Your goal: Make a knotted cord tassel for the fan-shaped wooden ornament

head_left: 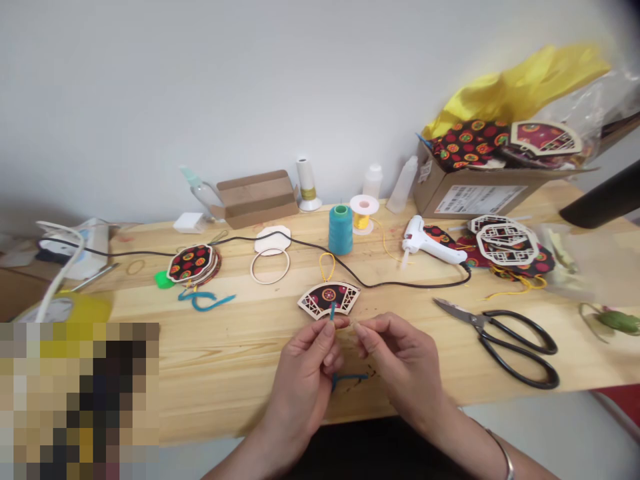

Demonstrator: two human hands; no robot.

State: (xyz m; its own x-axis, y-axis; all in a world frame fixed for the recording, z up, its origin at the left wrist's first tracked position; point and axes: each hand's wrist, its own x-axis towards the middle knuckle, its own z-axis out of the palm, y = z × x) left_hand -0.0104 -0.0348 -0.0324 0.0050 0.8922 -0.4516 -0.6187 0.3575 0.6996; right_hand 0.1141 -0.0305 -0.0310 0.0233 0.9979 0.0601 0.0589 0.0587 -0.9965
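Observation:
Between the thumb and fingers of my left hand (305,367) is a blue cord (333,311). Its top end sticks up over the thumb, and a blue length shows below the hand on the table. My right hand (405,363) is closed in a pinch close beside it; what sits in that pinch is too small to make out, perhaps a thin thread. Just beyond both hands lies a fan-shaped ornament (329,293) with a wooden lattice frame, dark patterned fabric and a yellow loop (327,267). Large black-handled scissors (493,333) rest to the right.
A white glue gun (433,243) trails a black cable (350,267) across the table. Behind stand a teal thread cone (341,230) and a yellow thread spool (363,217). Fabric ornaments (193,263) are stacked left; a full cardboard box (475,190) stands at back right.

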